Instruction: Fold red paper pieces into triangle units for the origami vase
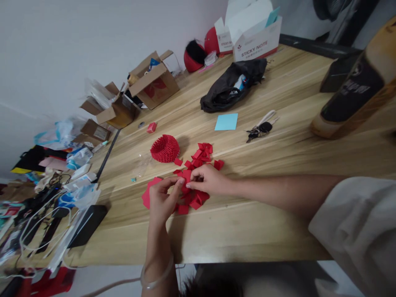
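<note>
My left hand (165, 198) and my right hand (206, 180) meet over a scatter of red folded paper pieces (198, 200). Thumb and finger of each hand pinch a red piece of paper (186, 177) between them; its exact fold is partly covered by my fingers. Beside my left hand lies a stack of flat red paper (147, 194), partly behind that hand. Just beyond the loose pieces stands a round red bowl-like form (165, 149) built of many small folded paper points.
A blue sticky note (226, 122), keys (261, 129) and a black plastic bag (233, 86) lie farther back. At right stands a large bottle (352, 90). Cardboard boxes (157, 84) line the wall; cables and a black box (88, 226) crowd the left. A small red box (151, 127) sits mid-table.
</note>
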Demonstrator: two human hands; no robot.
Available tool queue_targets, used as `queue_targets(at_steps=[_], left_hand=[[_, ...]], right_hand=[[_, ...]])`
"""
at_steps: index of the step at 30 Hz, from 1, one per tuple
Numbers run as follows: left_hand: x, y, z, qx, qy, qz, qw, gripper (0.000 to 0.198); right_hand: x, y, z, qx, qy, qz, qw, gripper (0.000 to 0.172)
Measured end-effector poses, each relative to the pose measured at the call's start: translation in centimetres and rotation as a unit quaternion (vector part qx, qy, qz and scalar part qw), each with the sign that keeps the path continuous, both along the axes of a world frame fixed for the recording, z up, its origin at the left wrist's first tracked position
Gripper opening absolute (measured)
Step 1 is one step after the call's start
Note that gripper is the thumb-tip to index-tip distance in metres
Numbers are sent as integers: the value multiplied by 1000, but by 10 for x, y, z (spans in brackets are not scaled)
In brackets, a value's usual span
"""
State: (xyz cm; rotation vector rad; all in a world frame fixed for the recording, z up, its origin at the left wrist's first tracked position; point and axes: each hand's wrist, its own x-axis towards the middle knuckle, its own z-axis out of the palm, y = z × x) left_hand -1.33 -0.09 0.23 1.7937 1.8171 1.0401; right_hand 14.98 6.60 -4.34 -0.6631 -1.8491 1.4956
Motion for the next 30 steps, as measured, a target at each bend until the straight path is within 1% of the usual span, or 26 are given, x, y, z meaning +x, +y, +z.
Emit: queue_targets(at_steps=[5, 9, 14, 17, 20, 24, 30], left_hand=[[1, 0, -1, -9, -10, 1, 1000, 19], [3, 0, 1, -19, -31, 8, 999, 23], [7, 0, 5, -23, -56, 20, 998, 22], [9, 0, 5, -27, -98, 41, 994, 23], [10, 0, 5, -28, -133, 50, 989, 28], [9, 0, 5, -16, -126, 45, 991, 23], [8, 0, 4, 11, -104, 65, 992, 19]], right_hand=[[0, 0, -1, 4, 7, -3, 1000, 21], [3, -1, 4, 2, 25, -4, 1000, 22], [5, -1, 11, -40, 48, -15, 998, 27], [4, -1, 9, -59, 69, -8, 996, 25], [3, 0, 6, -68, 86, 0, 994, 24], [3, 0, 5, -64, 91, 3, 994, 24], [5, 0, 7, -50, 77, 7, 996, 28]])
